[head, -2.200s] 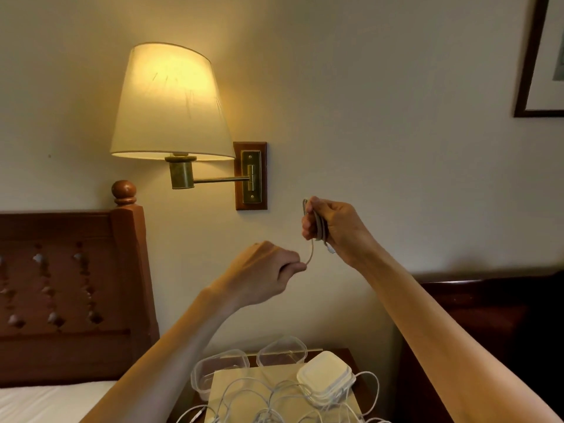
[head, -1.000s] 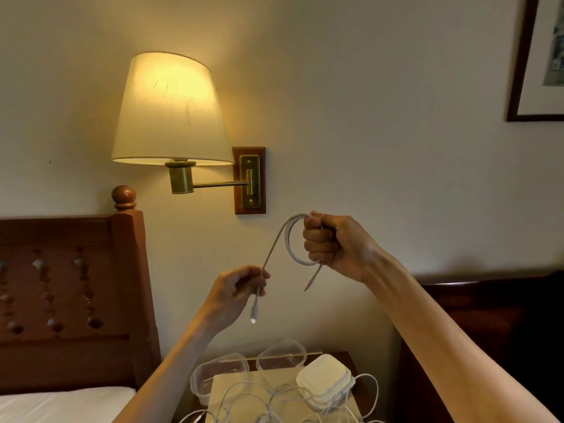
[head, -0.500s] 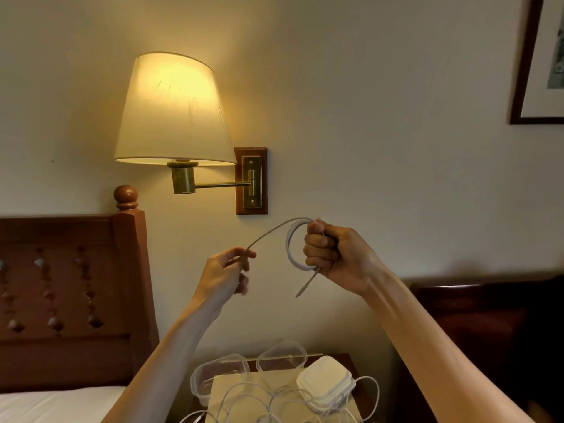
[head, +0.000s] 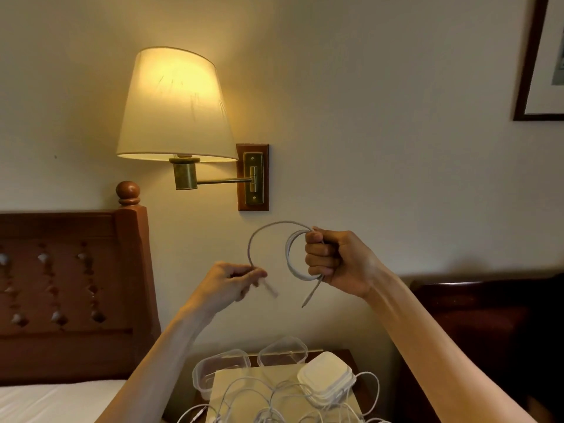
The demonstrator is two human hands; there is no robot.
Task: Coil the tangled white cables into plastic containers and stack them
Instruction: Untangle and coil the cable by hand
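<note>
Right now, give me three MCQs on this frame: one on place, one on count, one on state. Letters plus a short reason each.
1. Where is the stack of white lids?
A. on the nightstand, right of the clear containers
B. on the bed
C. in the left hand

2. How many clear containers stand open behind the pad?
A. none
B. two
C. five

3. How is the cable held?
A. lying loose on the bed
B. coil gripped in the right hand, free end pinched by the left hand
C. hung on the lamp

Answers: A, the lids sit at the pad's right corner; B, two tubs are visible side by side; B, the loops pass through the right fist.
</note>
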